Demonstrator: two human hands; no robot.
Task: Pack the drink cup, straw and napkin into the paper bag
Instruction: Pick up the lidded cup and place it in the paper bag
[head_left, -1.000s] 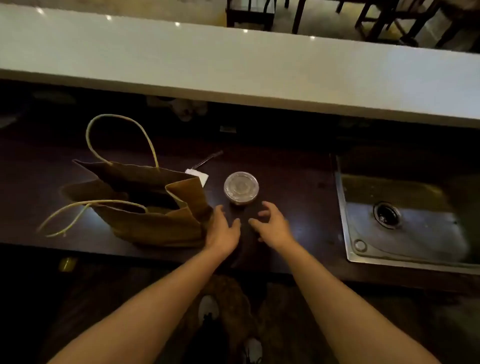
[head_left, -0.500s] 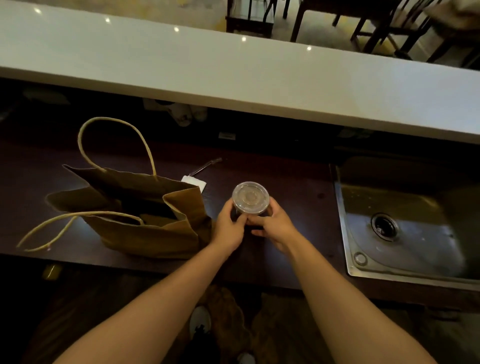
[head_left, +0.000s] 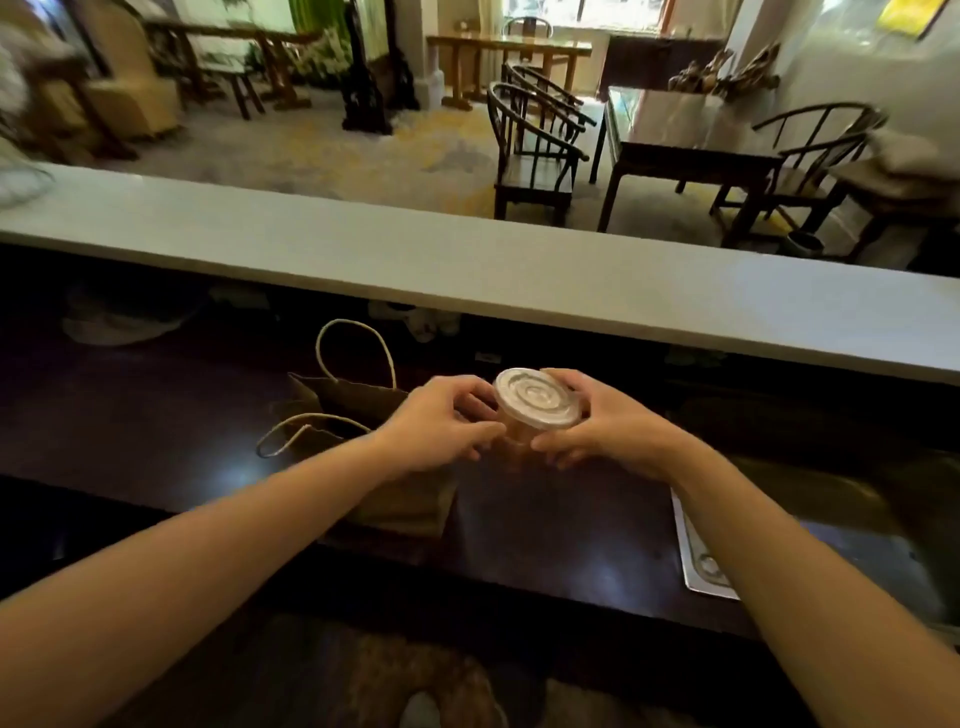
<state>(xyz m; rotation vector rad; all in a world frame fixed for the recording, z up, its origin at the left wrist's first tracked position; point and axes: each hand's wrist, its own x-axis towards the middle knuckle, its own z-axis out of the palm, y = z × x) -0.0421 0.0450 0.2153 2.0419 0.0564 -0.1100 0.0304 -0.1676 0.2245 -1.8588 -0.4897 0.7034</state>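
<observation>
Closest in, two bare forearms reach out over the dark worktop (head_left: 545, 540), which throws back a few dull patches of light. At the right edge a corner of a steel sink (head_left: 701, 561) shows; the rest of it is lost in shadow and behind the right arm.

The drink cup (head_left: 537, 402) is held up off the worktop between both hands. The left hand (head_left: 441, 431) wraps its near left side, fingers curled around the wall, and the right hand (head_left: 608, 423) closes on the right side, so the cup is clamped from both flanks. Its clear domed lid, ringed with raised circles, faces up and slightly towards the viewer. Below the lid only a sliver of brownish wall shows; the fingers cover the rest, and I cannot tell how full it is.

Just left of the cup, partly behind the left wrist, stands the brown paper bag (head_left: 343, 400), mouth open, with two pale rope handles: one looped upright, one drooping forward. Its lower right corner appears under the left hand. I can't make out a straw or napkin here.

Beyond runs a long pale counter (head_left: 467, 270), and past that a brighter room with dark wooden chairs (head_left: 535, 156) and tables, slightly blurred.
</observation>
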